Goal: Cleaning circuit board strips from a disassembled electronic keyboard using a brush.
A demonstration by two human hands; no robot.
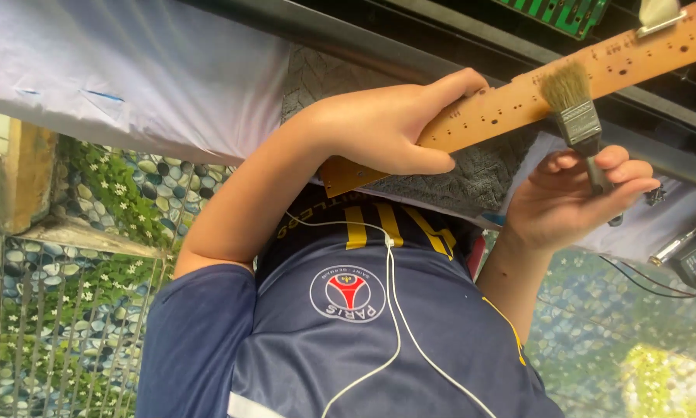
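Two hands work here. The left hand (pixel 386 128) clamps the lower end of one long tan circuit board (pixel 518 97), which slants up toward 2 o'clock. The right hand (pixel 572 197), at 3 o'clock of the left hand, closes round the handle of one paintbrush (pixel 574 112), its bristles touching the board. One white earphone cable (pixel 394 310) hangs over the navy shirt (pixel 340 348) at 6 o'clock.

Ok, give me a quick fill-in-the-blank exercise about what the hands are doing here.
1. The left hand grips a long tan circuit ____.
2. The right hand holds a ____ by its handle.
3. A white earphone cable hangs over the navy ____.
Missing words: board; brush; shirt.
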